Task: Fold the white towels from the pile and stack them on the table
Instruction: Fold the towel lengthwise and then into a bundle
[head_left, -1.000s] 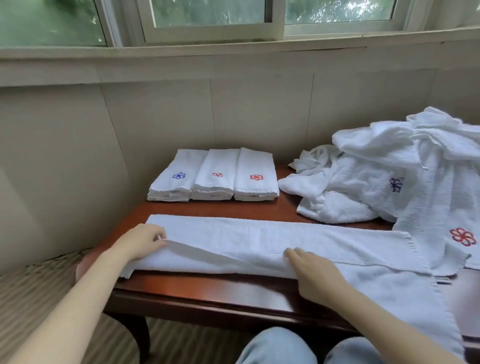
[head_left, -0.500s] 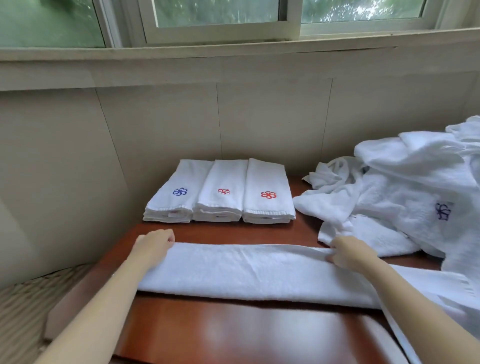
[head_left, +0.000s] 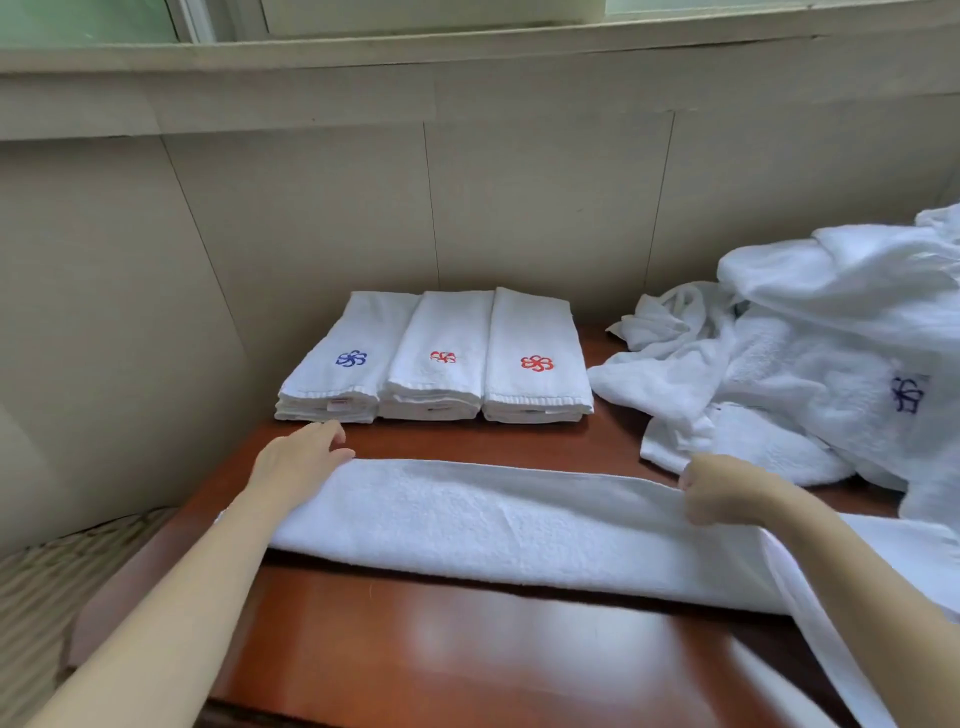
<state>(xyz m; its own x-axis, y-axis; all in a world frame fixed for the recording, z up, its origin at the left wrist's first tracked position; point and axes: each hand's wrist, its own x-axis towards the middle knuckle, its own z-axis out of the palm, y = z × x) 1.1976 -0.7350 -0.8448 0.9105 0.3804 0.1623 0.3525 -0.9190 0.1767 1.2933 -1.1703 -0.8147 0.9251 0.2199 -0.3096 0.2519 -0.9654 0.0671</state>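
White folded towels (head_left: 535, 322) (blue, red flower emblems (head_left: 536, 363)), reddish-brown table (head_left: 467, 649)

free: table (head_left: 467, 649) near edge | obstacles: folded stacks (head_left: 439, 379) behind, pile (head_left: 789, 364) right

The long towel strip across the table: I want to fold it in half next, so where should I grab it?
Probably best: take the towel strip by its left short end, fingers coming from the left. That end lies flat on the table, while the right end trails out of view.

No legible text; only flower emblems (head_left: 536, 363) on folded towels (head_left: 441, 327)
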